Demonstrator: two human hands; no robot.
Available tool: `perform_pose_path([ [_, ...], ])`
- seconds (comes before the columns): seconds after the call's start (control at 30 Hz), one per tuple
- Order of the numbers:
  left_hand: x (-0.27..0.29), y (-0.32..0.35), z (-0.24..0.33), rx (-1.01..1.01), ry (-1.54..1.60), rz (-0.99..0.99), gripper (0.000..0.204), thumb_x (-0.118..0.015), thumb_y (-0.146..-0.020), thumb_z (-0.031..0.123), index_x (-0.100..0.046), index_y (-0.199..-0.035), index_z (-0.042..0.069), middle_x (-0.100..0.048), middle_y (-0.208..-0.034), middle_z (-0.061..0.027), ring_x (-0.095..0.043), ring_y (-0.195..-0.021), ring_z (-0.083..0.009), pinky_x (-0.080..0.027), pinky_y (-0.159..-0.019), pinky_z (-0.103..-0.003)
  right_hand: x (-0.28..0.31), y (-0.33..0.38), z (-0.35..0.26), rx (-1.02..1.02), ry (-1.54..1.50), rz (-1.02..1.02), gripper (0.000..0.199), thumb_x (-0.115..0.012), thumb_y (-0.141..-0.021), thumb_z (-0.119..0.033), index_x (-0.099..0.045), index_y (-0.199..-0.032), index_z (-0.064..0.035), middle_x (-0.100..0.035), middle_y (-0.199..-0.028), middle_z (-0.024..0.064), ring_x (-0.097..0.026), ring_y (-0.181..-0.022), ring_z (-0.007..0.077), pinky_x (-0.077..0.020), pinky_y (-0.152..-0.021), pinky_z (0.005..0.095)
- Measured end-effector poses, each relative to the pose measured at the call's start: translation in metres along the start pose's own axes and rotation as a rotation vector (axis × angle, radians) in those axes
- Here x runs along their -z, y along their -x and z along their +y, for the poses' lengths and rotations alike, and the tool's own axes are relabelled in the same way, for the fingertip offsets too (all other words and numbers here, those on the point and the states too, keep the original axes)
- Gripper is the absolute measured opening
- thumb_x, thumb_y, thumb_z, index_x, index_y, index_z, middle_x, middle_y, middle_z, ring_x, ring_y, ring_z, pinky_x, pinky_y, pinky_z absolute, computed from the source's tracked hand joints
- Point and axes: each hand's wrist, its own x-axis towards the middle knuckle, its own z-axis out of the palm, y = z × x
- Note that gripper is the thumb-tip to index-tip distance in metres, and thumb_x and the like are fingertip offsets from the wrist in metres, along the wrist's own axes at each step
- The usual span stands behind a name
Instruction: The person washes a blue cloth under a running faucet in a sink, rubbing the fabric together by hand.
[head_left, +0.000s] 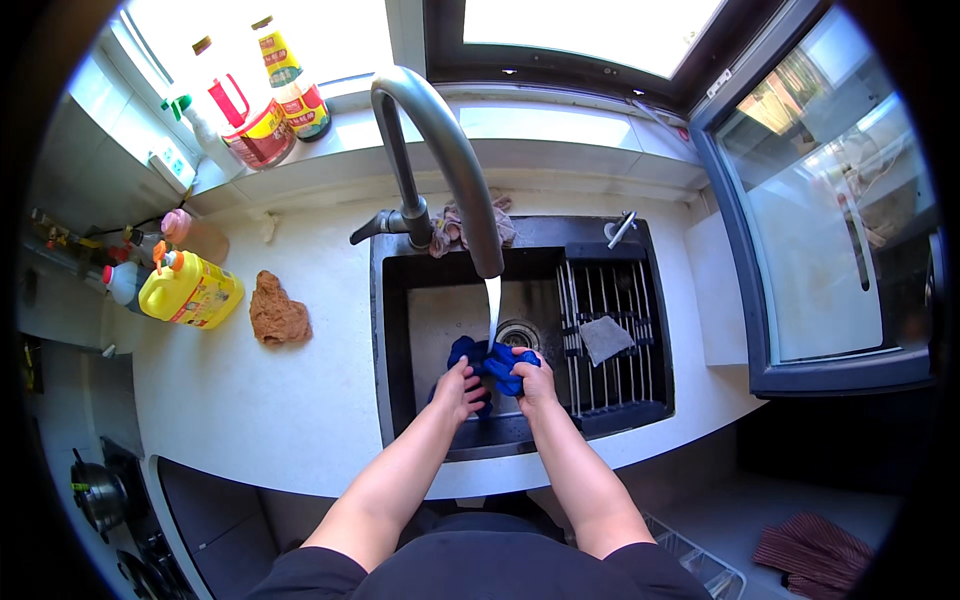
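My right hand [536, 382] is closed round a bunched, wet-looking blue cloth [508, 370] above the dark sink [396, 405]. Part of that cloth trails to the left and hangs down past my left hand [460, 392]. My left hand is beside it with the fingers spread, the fingertips close to the fabric. A stream of water [493, 305] runs from the grey curved faucet [470, 175] and comes down at the cloth between both hands. The round drain [518, 334] shows just beyond my right hand.
A roll-up metal rack [600, 290] with a grey pad [606, 340] covers the sink's right side. On the left counter are a brown cloth [279, 310] and a yellow jug [195, 292]. Bottles [262, 135] line the sill. An open window pane [830, 230] juts in at right.
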Motion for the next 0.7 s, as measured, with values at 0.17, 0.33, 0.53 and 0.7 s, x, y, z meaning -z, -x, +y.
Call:
perform_pose_path([
  [0.17, -0.021, -0.037, 0.005, 0.155, 0.187, -0.229, 0.035, -0.056, -0.086, 0.034, -0.056, -0.103, 0.004, -0.058, -0.111, -0.0183, -0.055, -0.104, -0.0334, -0.040, -0.091, -0.056, 0.005, 0.022, -0.019, -0.055, 0.184, -0.363, 0.049, -0.051, -0.052, 0.000, -0.060, -0.101, -0.0031, -0.058, -0.097, 0.0110, -0.057, -0.091, 0.0234, -0.0471, -0.085, 0.0301],
  [0.33, 0.004, -0.062, 0.010, -0.072, 0.036, 0.011, 0.011, -0.052, -0.078, 0.006, -0.056, -0.088, 0.004, -0.059, -0.083, -0.0118, -0.061, -0.078, -0.0270, -0.051, -0.070, -0.048, 0.033, 0.010, -0.056, -0.001, 0.453, -0.438, 0.056, -0.061, -0.063, -0.005, -0.052, -0.118, -0.0052, -0.055, -0.111, 0.0120, -0.054, -0.101, 0.0220, -0.0440, -0.091, 0.0321],
  [0.53, -0.012, 0.017, 0.024, -0.042, 0.025, -0.127, 0.015, -0.052, -0.080, 0.008, -0.054, -0.094, 0.004, -0.061, -0.091, -0.0108, -0.061, -0.085, -0.0266, -0.050, -0.077, -0.047, 0.064, -0.052, 0.022, 0.486, 1.135, -0.285, 0.080, -0.076, -0.062, -0.021, -0.042, -0.134, -0.0127, -0.042, -0.133, 0.0218, -0.038, -0.126, 0.0364, -0.0310, -0.105, 0.0390],
  [0.7, -0.016, 0.048, 0.017, -0.143, -0.080, -0.245, 0.022, -0.057, -0.077, 0.010, -0.055, -0.098, 0.005, -0.061, -0.096, -0.0100, -0.061, -0.085, -0.0238, -0.050, -0.075, -0.041, 0.026, -0.049, 0.053, 0.612, 1.004, -0.366, 0.086, -0.076, -0.062, -0.023, -0.036, -0.137, -0.0100, -0.040, -0.135, 0.0201, -0.033, -0.131, 0.0302, -0.0285, -0.107, 0.0374],
])
